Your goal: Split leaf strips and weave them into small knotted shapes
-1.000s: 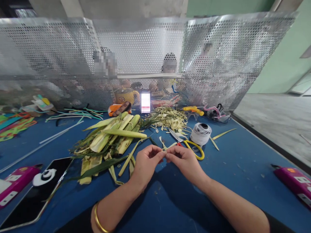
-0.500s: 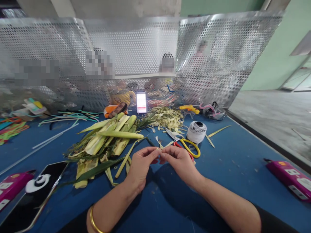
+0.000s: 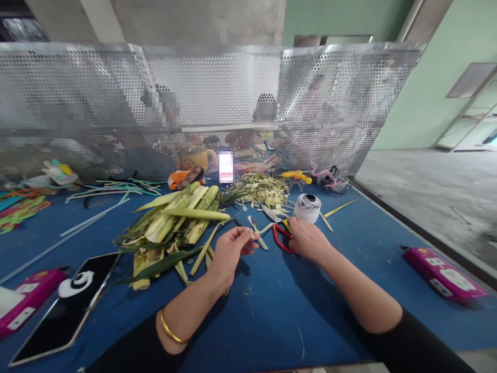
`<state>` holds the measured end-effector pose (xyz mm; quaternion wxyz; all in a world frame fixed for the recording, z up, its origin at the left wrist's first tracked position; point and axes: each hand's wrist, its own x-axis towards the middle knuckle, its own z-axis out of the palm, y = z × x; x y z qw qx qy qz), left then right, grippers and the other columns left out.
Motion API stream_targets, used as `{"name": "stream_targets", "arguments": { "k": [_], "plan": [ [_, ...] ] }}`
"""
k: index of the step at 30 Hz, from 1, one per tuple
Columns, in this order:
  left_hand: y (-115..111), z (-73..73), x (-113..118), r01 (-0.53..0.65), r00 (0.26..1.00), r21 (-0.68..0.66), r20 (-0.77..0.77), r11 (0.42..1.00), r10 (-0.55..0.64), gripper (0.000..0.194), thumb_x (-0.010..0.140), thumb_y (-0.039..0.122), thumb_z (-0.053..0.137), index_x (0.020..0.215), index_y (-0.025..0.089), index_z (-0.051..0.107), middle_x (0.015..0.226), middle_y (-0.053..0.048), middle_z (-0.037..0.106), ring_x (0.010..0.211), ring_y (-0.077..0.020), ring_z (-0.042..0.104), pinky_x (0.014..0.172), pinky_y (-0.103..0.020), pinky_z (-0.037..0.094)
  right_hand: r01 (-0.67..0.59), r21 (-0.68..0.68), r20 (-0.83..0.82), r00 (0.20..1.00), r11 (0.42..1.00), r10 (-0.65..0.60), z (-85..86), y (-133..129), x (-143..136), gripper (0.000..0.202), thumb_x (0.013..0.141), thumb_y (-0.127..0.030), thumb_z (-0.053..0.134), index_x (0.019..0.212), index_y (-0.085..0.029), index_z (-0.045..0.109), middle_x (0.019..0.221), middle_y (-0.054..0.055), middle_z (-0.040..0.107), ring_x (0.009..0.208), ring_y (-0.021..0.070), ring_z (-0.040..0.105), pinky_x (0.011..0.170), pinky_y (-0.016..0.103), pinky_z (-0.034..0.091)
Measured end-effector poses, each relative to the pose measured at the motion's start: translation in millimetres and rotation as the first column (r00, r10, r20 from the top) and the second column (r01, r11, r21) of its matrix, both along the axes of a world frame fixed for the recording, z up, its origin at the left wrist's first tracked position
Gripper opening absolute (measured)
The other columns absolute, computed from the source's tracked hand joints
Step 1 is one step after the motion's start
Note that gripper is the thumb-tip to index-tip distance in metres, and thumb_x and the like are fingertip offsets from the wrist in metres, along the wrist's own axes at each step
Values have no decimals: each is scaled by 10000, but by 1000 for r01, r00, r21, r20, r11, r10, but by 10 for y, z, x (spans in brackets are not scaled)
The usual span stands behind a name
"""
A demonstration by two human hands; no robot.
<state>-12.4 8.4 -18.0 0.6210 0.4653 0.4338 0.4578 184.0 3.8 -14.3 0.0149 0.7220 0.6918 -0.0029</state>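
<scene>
Fingertips of my left hand are pinched on a small pale strip of husk. Just beyond them on the blue table lie loose pale husk strips. My right hand is closed over the handles of the scissors, one red and one yellow; its fingers are partly hidden. The blades lie on the table, pointing away to the left. Directly behind that hand stands a spool of white thread. Left of my left hand is a heap of green corn husks.
Shredded husk is piled at the back, near an upright lit phone and a yellow glue gun. A dark phone and a magenta case lie left, another magenta case right. A perforated metal screen borders the back.
My right hand has parted from the left and moved right onto the scissors' handles. My left hand stays pinched near the same spot. The view has shifted slightly.
</scene>
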Motion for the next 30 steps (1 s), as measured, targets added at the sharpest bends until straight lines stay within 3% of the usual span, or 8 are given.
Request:
{"name": "stream_targets", "arguments": {
  "k": [7, 11, 14, 18, 21, 23, 27, 30],
  "plan": [
    [15, -9, -16, 11, 1000, 23, -4, 1000, -11, 261, 694, 392, 689, 747, 141, 643, 813, -61, 696, 600, -97, 596, 555, -197, 461, 24, 99, -200, 980, 995, -4, -70, -637, 111, 453, 737, -94, 478, 1188, -136, 479, 898, 103, 684, 776, 223, 652, 611, 275, 351],
    [-19, -10, 11, 15, 999, 51, -49, 999, -13, 252, 694, 392, 676, 727, 144, 647, 783, -63, 699, 586, -106, 598, 543, -205, 465, 47, 164, -219, 976, 985, -10, -284, -1039, 476, 442, 742, -127, 435, 1176, -176, 501, 820, 61, 672, 650, 194, 626, 564, 269, 366],
    [-42, -7, 35, 28, 997, 57, -70, 998, -24, 239, 697, 382, 669, 722, 146, 643, 785, -65, 702, 574, -104, 595, 532, -206, 464, 9, 186, -219, 975, 983, 32, -345, -1141, 777, 415, 767, -159, 420, 1161, -212, 538, 779, 46, 665, 629, 196, 621, 562, 279, 391],
    [-62, -6, 50, 60, 996, 51, -76, 997, -56, 252, 697, 391, 675, 729, 143, 642, 785, -63, 699, 575, -104, 597, 532, -204, 462, -48, 186, -147, 986, 981, 76, -173, -1007, 907, 259, 859, -247, 451, 1050, -243, 626, 878, 61, 671, 720, 200, 636, 614, 289, 423],
    [-61, -12, 46, 86, 993, 60, -88, 994, -81, 272, 700, 409, 678, 736, 141, 642, 781, -65, 700, 577, -106, 597, 536, -204, 460, -121, 276, -49, 989, 954, 140, 35, -745, 729, 263, 924, -280, 421, 1005, -237, 668, 1031, 75, 656, 807, 188, 630, 700, 290, 430],
    [-52, -18, 37, 89, 991, 65, -101, 994, -82, 271, 700, 410, 678, 736, 143, 641, 773, -68, 701, 575, -111, 597, 538, -208, 460, -175, 235, 39, 985, 956, 171, 122, -520, 551, 276, 933, -241, 416, 976, -234, 689, 1002, 71, 658, 818, 179, 625, 692, 273, 415],
    [-33, -23, 21, 90, 990, 69, -114, 994, -82, 269, 700, 413, 671, 726, 147, 638, 739, -61, 691, 570, -115, 595, 546, -214, 462, -289, 44, 327, 909, 956, 259, 119, -71, 301, 257, 904, -177, 448, 892, -153, 703, 917, 113, 649, 721, 188, 624, 598, 279, 383],
    [-35, -18, 22, 95, 991, 55, -99, 994, -90, 264, 699, 409, 668, 718, 148, 635, 741, -61, 690, 566, -114, 592, 538, -214, 460, -361, 5, 393, 858, 933, 330, 63, 151, 259, 265, 875, -105, 449, 871, -116, 713, 922, 154, 644, 733, 216, 620, 602, 308, 374]
  ]
}}
